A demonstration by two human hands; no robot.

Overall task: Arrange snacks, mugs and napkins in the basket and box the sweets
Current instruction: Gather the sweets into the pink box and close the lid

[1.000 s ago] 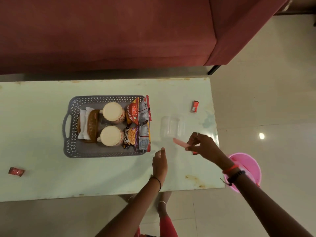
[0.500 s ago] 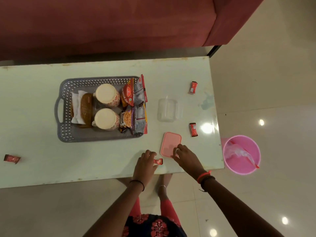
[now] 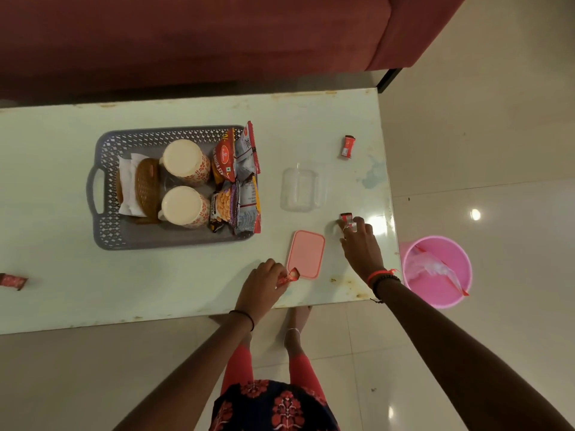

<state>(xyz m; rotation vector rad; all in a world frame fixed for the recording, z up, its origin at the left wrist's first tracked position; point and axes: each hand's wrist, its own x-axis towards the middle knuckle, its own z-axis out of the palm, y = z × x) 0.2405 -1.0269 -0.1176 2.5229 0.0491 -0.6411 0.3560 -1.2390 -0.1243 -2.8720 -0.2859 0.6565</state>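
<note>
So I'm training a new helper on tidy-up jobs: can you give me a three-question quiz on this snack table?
1. True or false: the clear box already holds sweets.
2. What does the left hand hold?
A) a napkin
B) a red sweet
C) a mug
3. Fill in: the pink lid lies flat on the ____, between the two hands.

Key:
1. False. The box looks empty; one red sweet lies on the table beyond it, another near the left edge.
2. B. It pinches a red sweet, while the right hand reaches a fourth.
3. table.
</note>
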